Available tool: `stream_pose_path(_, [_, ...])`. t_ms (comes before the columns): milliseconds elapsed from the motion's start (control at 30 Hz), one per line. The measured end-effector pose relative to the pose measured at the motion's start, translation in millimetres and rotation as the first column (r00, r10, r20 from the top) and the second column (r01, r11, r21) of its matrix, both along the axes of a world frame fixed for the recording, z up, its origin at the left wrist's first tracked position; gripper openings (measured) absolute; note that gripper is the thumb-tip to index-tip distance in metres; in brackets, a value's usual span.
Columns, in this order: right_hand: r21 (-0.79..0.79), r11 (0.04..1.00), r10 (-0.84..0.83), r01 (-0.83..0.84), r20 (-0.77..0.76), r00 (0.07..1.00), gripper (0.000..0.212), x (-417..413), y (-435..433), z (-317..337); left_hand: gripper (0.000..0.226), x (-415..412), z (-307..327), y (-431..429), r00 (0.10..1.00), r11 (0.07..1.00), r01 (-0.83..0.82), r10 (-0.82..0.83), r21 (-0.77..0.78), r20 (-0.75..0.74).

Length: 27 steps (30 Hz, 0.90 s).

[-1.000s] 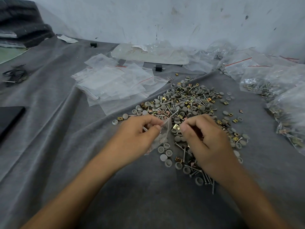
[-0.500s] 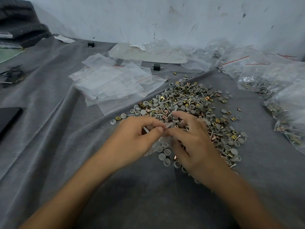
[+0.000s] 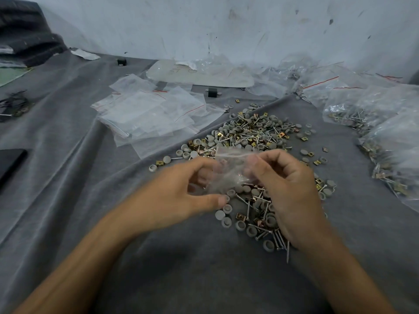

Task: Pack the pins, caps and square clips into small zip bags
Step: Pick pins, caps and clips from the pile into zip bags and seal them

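**Clearance and Obstructions**

Near edge and left half of the worktop (image 3: pixel 68 189): bare cloth, open passage. Centre to right: loose pile of pins, caps and clips (image 3: pixel 256 134). Behind-left of the pile: empty zip bags (image 3: pixel 149 116). Right edge: filled bags (image 3: pixel 385 132). Far edge: closed off by the wall (image 3: pixel 226 30).

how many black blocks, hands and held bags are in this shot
black blocks: 2
hands, left hand and right hand: 2
zip bag held between both hands: 1
total: 5
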State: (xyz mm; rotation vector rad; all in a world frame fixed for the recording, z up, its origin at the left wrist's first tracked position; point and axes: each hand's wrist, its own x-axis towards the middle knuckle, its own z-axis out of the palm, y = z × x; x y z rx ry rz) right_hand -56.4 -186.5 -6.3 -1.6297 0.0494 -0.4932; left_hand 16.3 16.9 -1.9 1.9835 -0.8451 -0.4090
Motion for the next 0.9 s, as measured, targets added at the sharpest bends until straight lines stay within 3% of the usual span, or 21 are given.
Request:
stream_pose_path(100, [0.317, 0.944, 0.108, -0.087, -0.048, 0.993, 0.016, 1, -7, 5, 0.013, 0, 0, -2, 1.000, 1.000, 0.011, -0.011, 0.001, 0.013])
stream_pose_path(267, [0.469, 0.869, 0.171, -0.156, 0.011, 0.985, 0.016, 1, -14, 10, 0.034, -1, 7, -3, 0.998, 0.985, -0.069, 0.070, -0.158, -0.003])
stream_pose_path(367, [0.462, 0.877, 0.153, -0.134, -0.004, 0.988, 0.017, 1, -17, 10, 0.034, -3, 10, -5, 0.991, 0.982, -0.083, 0.064, -0.168, -0.116])
stream_pose_path(533, [0.402, 0.904, 0.181, -0.144, -0.057, 0.982, 0.006, 0, -17, 7, 0.026, -5, 7, -4, 0.981, 0.990, 0.134, -0.139, -0.044, -0.134])
stream_pose_path(733, [0.225, 0.964, 0.162, -0.142, -0.070, 0.984, 0.009, -1, -11, 3, 0.022, -6, 7, -12, 0.988, 0.935, -0.149, 0.155, -0.322, -0.008])
stream_pose_path(900, [0.154, 0.976, 0.165, -0.153, -0.067, 0.984, 0.013, -1, -11, -1, 0.021, -4, 7, -11, 0.971, 0.878, -0.233, 0.232, -0.418, -0.054])
